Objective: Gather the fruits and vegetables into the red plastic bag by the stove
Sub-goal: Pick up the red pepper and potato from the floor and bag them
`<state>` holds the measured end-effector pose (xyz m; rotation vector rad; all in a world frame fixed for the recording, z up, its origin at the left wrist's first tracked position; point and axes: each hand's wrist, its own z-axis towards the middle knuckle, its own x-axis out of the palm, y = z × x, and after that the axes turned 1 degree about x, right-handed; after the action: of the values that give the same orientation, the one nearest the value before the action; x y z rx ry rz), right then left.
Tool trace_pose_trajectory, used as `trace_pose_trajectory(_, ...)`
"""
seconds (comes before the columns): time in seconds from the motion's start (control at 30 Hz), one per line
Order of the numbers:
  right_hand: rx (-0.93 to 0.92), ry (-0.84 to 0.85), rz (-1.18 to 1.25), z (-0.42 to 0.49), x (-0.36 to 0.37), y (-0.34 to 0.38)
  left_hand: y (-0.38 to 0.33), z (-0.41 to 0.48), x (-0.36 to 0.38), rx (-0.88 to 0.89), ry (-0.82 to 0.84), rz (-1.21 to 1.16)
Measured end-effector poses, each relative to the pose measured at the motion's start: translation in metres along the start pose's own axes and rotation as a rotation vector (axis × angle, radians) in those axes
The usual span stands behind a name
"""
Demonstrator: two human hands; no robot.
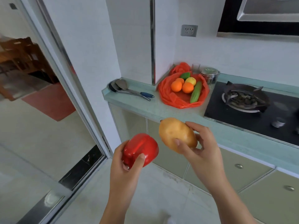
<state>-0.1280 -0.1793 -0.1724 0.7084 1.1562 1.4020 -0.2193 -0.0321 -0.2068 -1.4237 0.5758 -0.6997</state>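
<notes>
My left hand (127,168) grips a red bell pepper (140,148) in front of the counter, below its edge. My right hand (202,146) holds a yellow-brown mango (176,135) just to the right of the pepper. The red plastic bag (174,97) lies spread open on the counter left of the stove. In it lie oranges (176,86), a yellow lemon (190,81), a green fruit (185,75) and a cucumber (196,92). Both hands are well short of the bag.
A gas stove (246,101) sits right of the bag. A steel lidded pot (209,74) and a glass (195,67) stand behind the bag. Ladles and a spatula (129,89) lie on the counter's left end. A sliding door frame (68,88) is on the left.
</notes>
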Motion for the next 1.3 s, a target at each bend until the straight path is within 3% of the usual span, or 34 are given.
trace_pose_trajectory(0.37, 0.025, -0.105, -0.047, 0.173, -0.018, -0.057, -0.015, 0.171, 0.115, 0.099, 0.141, 0.097)
trace_pose_trajectory(0.7, 0.083, -0.131, -0.164, 0.245, -0.006, -0.096, 0.014, 0.258, 0.145, 0.052, 0.159, 0.078)
trace_pose_trajectory(1.3, 0.239, -0.414, -0.401, 0.37, 0.073, -0.137, 0.063, 0.469, 0.187, 0.005, 0.544, -0.058)
